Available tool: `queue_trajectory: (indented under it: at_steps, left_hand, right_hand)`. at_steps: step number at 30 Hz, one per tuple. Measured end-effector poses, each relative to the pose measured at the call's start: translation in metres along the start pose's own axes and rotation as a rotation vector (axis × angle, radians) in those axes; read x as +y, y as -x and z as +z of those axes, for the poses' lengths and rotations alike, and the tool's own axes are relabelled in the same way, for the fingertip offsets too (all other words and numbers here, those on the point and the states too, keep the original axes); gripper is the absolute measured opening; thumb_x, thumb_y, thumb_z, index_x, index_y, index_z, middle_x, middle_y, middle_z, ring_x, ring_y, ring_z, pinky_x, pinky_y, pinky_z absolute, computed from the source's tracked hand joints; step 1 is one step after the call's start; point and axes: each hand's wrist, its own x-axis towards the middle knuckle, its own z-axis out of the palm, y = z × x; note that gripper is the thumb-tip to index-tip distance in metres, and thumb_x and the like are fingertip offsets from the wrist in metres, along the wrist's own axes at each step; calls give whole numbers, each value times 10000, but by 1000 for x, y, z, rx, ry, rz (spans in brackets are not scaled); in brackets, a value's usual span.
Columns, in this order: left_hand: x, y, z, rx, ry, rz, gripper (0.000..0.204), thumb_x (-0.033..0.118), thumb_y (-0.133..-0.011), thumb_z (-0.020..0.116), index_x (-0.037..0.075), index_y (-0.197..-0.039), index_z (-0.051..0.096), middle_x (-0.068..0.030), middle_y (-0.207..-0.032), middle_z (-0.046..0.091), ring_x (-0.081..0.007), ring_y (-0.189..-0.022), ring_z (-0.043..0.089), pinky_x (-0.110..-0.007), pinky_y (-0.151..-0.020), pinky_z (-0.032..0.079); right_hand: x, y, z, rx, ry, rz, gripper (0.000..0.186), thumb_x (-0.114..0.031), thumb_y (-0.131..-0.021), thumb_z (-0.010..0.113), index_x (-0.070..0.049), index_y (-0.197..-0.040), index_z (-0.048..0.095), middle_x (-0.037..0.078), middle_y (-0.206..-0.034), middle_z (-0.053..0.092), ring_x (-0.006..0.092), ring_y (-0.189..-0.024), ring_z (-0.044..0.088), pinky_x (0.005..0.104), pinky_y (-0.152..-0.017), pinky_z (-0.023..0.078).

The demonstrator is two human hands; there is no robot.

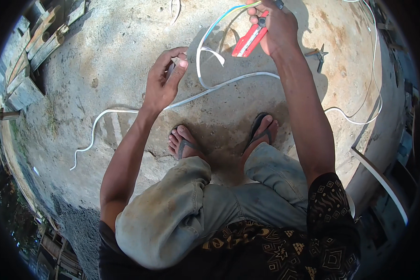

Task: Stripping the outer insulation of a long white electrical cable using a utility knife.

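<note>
My right hand is raised at the top of the view and grips red-handled pliers together with the end of a white flat cable, whose blue and yellow-green inner wires show near the fingers. A strip of peeled white sheath hangs off the cable. My left hand is lower and to the left, its fingertips pinched on a small pale piece. The cable loops down between both hands and runs on across the concrete floor.
I sit with my sandalled feet on rough concrete. More white cable trails left and right. A small dark tool lies at the upper right. Wooden planks are stacked at the upper left. A white bar sits at the right.
</note>
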Motion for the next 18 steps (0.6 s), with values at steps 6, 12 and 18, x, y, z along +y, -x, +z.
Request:
queue_trajectory:
  at_steps: [6, 12, 18]
  left_hand:
    - [3, -44, 10, -474, 772, -280, 354, 333, -1046, 516, 91, -1279, 629, 16, -792, 595, -41, -575, 343, -215, -527, 290]
    - [-17, -44, 12, -723, 797, -317, 197, 263, -1015, 591, 83, -1028, 669, -26, -808, 632, -18, -548, 365, -204, -498, 286]
    - [-14, -39, 31, -591, 492, -42, 136, 209, -957, 655, 94, -892, 686, 0, -719, 637, -38, -576, 484, -247, -509, 349]
  right_hand:
    - [-8, 14, 1, -73, -115, 34, 298, -165, -1009, 542, 72, -1189, 557, 137, -1112, 599, 192, -984, 603, 310, -813, 512]
    - [-12, 30, -6, -66, -196, 106, 276, -175, -1029, 525, 50, -1179, 577, 114, -1085, 598, 169, -879, 591, 280, -717, 516]
    - [-24, 46, 10, -62, 48, 71, 352, -236, -1049, 476, 38, -1245, 576, 161, -1206, 596, 237, -1108, 581, 351, -934, 474]
